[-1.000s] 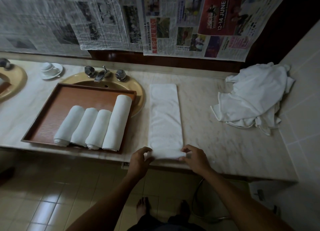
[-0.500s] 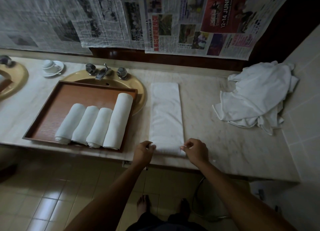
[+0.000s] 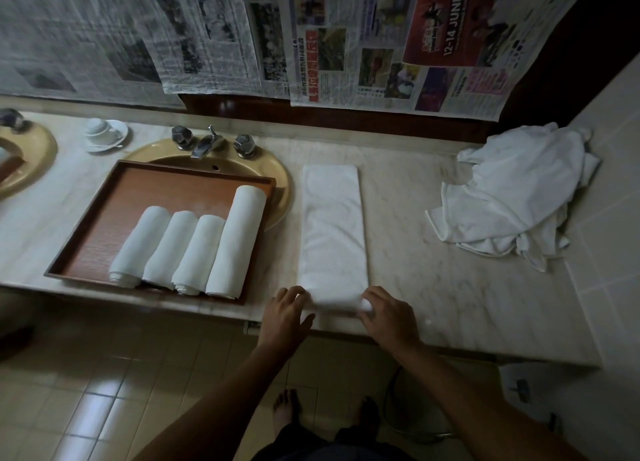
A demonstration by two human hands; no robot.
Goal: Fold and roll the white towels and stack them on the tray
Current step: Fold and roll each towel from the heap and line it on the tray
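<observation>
1. Lying flat on the marble counter [image 3: 433, 252], a folded white towel [image 3: 332, 225] runs lengthwise away from the person.
2. Left hand [image 3: 285, 313] and right hand [image 3: 389, 313] curl over its near, partly rolled end.
3. Four rolled towels [image 3: 188, 249] lie side by side on the wooden tray [image 3: 104, 218], just left.

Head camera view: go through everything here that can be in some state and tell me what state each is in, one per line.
Folded towel: flat long strip on the counter, near end being rolled.
Left hand: on the roll's left end.
Right hand: on the roll's right end.
Rolled towels: four, side by side on the tray.
Tray: partly filled, lying over the sink.
Towel pile: crumpled, unfolded.
Cup: upside down on its saucer.
</observation>
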